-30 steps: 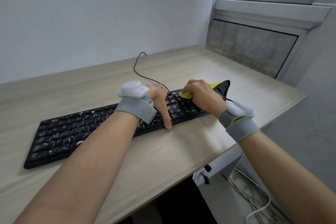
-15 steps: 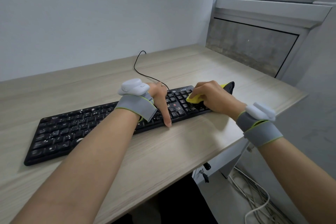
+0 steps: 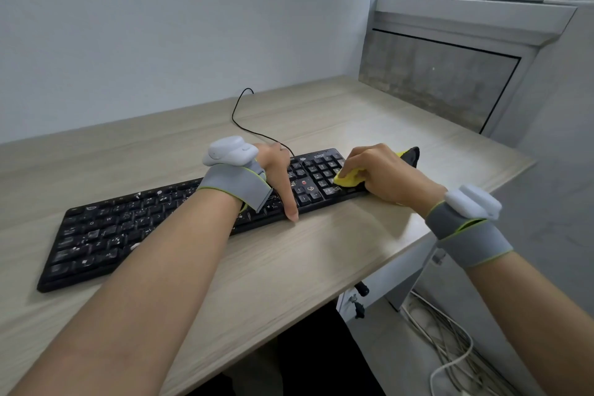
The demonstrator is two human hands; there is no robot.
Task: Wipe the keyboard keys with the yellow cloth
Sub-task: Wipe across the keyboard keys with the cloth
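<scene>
A black keyboard lies across the wooden desk, its keys flecked with white specks. My right hand presses a bunched yellow cloth onto the number pad at the keyboard's right end. A yellow and black part of the cloth sticks out behind the hand. My left hand rests on the keys left of the number pad, thumb down over the front edge, holding the keyboard still. Both wrists wear grey straps with white devices.
The keyboard's black cable loops back toward the white wall. The desk's right edge drops off near my right wrist, with loose cables on the floor below. A grey panelled frame stands at the back right.
My right hand has slid the cloth toward the front of the number pad and drawn back toward me. The left hand has stayed where it was.
</scene>
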